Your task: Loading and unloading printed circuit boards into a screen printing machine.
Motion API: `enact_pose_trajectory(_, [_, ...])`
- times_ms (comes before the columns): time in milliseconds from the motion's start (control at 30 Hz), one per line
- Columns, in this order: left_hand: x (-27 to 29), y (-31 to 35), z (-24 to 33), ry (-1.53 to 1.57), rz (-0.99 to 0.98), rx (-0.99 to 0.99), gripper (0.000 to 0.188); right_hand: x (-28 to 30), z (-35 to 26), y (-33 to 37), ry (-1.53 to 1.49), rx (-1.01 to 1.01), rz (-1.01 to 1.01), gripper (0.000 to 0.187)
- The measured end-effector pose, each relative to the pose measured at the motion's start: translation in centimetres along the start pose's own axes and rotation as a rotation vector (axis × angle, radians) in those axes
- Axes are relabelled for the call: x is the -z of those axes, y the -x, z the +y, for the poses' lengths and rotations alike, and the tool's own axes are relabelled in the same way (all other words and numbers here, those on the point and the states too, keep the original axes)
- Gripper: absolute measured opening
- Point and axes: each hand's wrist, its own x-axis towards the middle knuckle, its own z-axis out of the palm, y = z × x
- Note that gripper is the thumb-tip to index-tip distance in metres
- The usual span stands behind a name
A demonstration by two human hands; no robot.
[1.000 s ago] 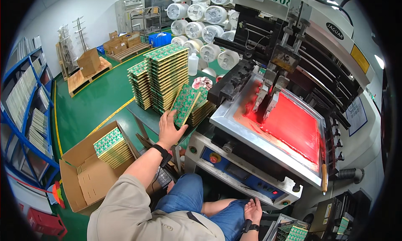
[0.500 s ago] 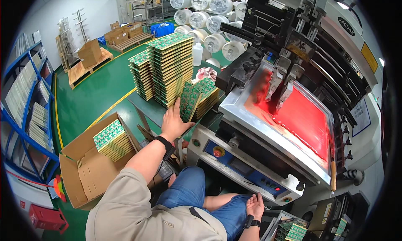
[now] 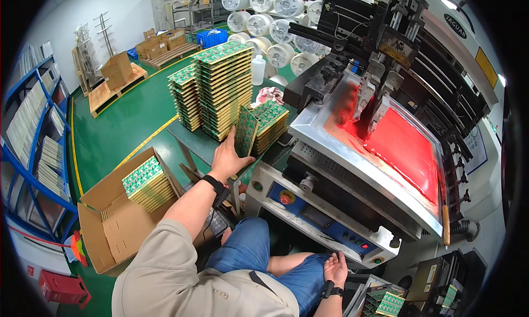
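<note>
My left hand (image 3: 227, 159) is at the lower left edge of an upright green circuit board panel (image 3: 246, 132), index finger along its side and thumb at its foot. Part of the grip is hidden. Close behind the panel is a low stack of the same boards (image 3: 271, 114). Two taller stacks, one high (image 3: 223, 91) and one shorter (image 3: 185, 99), rise to the left on the table. Palm up beside my right knee, my right hand (image 3: 335, 269) is loosely open with nothing in it, near the front of the printing machine (image 3: 330, 229).
A silver screen frame (image 3: 308, 130) with red ink (image 3: 405, 151) and squeegees (image 3: 369, 107) slants at the right, a wooden-handled tool (image 3: 446, 226) at its corner. Left of me sits a cardboard box (image 3: 124, 234) holding boards. A white bottle (image 3: 258, 70) and cloth (image 3: 269, 95) lie behind the stacks.
The screen frame has lifted from the machine bed, showing a perforated plate beneath it. My hands and the upright panel have hardly moved.
</note>
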Motion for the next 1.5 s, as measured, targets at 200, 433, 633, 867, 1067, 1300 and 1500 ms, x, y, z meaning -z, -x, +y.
enact_pose_trajectory(200, [-0.9,0.8,-0.1,-0.022,0.076,0.007,0.125,1.0,0.6,-0.9,0.004,0.012,-0.029,0.029])
enact_pose_trajectory(433, [-2.3,1.4,-0.9,-0.08,0.14,0.007,0.131,2.1,1.3,-1.8,-0.004,0.024,-0.04,0.029])
enact_pose_trajectory(633, [-2.8,2.1,-1.3,-0.058,0.1,0.053,0.133,3.0,1.8,-2.3,-0.007,0.04,-0.043,0.029])
enact_pose_trajectory(867, [-3.9,2.4,-2.0,-0.038,0.121,0.027,0.136,3.9,2.4,-3.2,-0.009,0.029,-0.045,0.029])
enact_pose_trajectory(1067, [-4.7,2.8,-2.6,-0.075,0.135,0.019,0.133,4.8,2.7,-3.8,-0.005,0.042,-0.04,0.029])
enact_pose_trajectory(1300, [-4.8,3.3,-2.4,-0.123,0.164,0.011,0.132,5.6,2.7,-4.1,0.004,0.04,-0.039,0.032])
enact_pose_trajectory(1500, [-4.7,3.3,-2.4,-0.123,0.183,-0.004,0.133,5.9,2.7,-4.0,0.012,0.04,-0.049,0.033])
